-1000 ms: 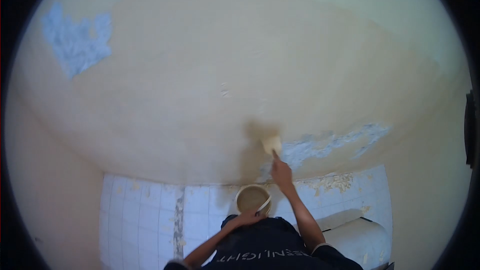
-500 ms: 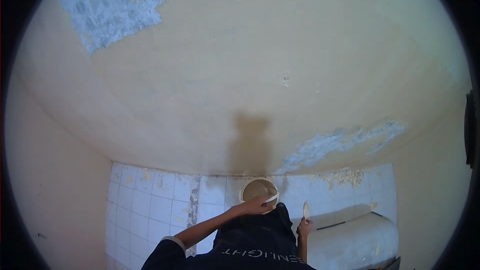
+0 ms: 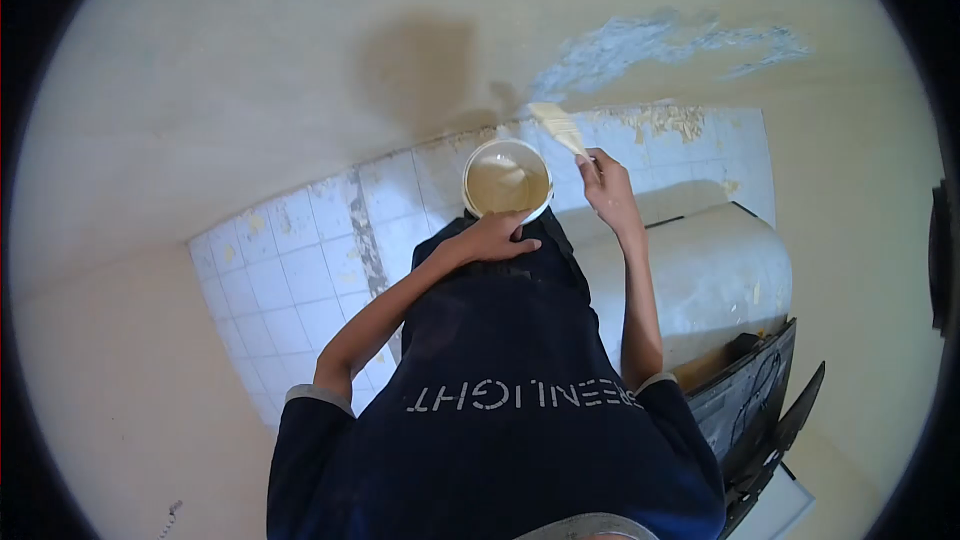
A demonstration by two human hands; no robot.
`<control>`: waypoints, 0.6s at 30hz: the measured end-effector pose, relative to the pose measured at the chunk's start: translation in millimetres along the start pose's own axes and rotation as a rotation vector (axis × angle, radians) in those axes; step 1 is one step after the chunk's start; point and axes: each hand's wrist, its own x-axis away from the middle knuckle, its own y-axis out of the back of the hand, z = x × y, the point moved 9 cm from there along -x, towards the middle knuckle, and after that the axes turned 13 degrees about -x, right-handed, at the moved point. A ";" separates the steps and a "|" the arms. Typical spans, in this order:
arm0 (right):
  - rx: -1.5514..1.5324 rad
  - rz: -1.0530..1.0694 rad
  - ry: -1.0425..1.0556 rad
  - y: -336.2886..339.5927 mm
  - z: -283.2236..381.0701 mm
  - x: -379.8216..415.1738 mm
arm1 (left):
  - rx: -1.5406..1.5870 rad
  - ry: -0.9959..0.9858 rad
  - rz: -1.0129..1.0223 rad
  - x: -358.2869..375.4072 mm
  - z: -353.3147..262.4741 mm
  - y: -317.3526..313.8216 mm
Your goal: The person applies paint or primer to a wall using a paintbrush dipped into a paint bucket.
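Compared with half a second ago, the right hand (image 3: pixel 607 190) is now reaching further forward, bringing the brush (image 3: pixel 565 130) from beside the body to beyond the right side of the bucket (image 3: pixel 503 148). The view is also looking more steeply downward.

From the left, the white tiles (image 3: pixel 270 285) are covering the floor below the wall (image 3: pixel 220 120). Next, the left hand (image 3: pixel 488 237) is grasping the near edge of the bucket; some of its fingers are hiding from view. The bucket is staying in front of the body, its mouth facing upward, with creamy paint (image 3: pixel 505 188) lying inside. Then the right hand is gripping the brush by its handle, the bristles pointing toward the wall; whether they are touching it, I cannot tell. Further right, a bluish-white patch (image 3: pixel 610 48) is showing low on the wall.

For carrying the brush well, I think, the left hand should be keeping the bucket level and close to the brush, so that it is catching drips. The right wrist should be staying loose, and the bristles should be holding enough paint without dripping.
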 end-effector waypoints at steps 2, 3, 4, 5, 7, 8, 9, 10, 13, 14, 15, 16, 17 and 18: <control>0.051 0.215 -0.001 -34.3 8.8 -4.6 | -0.041 -0.008 -0.005 0.0 10.0 -7.3; 0.147 0.280 -0.093 -48.3 10.5 -3.2 | -0.027 -0.008 -0.012 1.4 12.4 -6.7; 0.157 0.290 -0.098 -55.4 8.6 -2.0 | -0.038 -0.022 -0.025 3.8 10.0 -7.2; 0.287 0.387 0.005 -68.6 6.6 -1.0 | -0.059 -0.035 -0.041 2.8 6.7 -7.8; 0.497 0.563 0.136 -100.7 -13.7 -6.6 | -0.024 -0.017 -0.021 1.1 6.0 -7.1; 0.497 0.569 0.137 -110.7 -27.9 -12.3 | 0.008 -0.003 0.009 1.7 5.3 -9.8; 0.544 0.635 0.172 -125.7 -38.3 -14.9 | 0.010 0.001 0.008 1.5 6.3 -10.4; 0.591 0.699 0.210 -140.1 -49.8 -17.0 | -0.017 0.001 0.028 0.4 6.8 -12.5; 0.677 0.680 0.211 -170.9 -84.8 -27.9 | -0.077 -0.015 0.004 -0.9 6.3 -17.2; 0.676 0.680 0.213 -178.8 -93.0 -29.4 | -0.111 -0.038 -0.040 -2.0 5.7 -15.1; 0.670 0.658 0.192 -183.3 -97.5 -31.7 | -0.112 -0.038 -0.041 -3.1 1.6 -8.6; 0.663 0.637 0.168 -186.9 -102.4 -33.6 | -0.092 0.008 0.080 -3.6 2.2 -13.4; 0.663 0.639 0.166 -192.5 -106.5 -33.7 | -0.071 0.054 0.202 -1.7 2.1 -18.9; 0.615 0.591 0.121 -193.4 -110.3 -35.8 | -0.067 0.055 0.204 -1.1 0.8 -19.2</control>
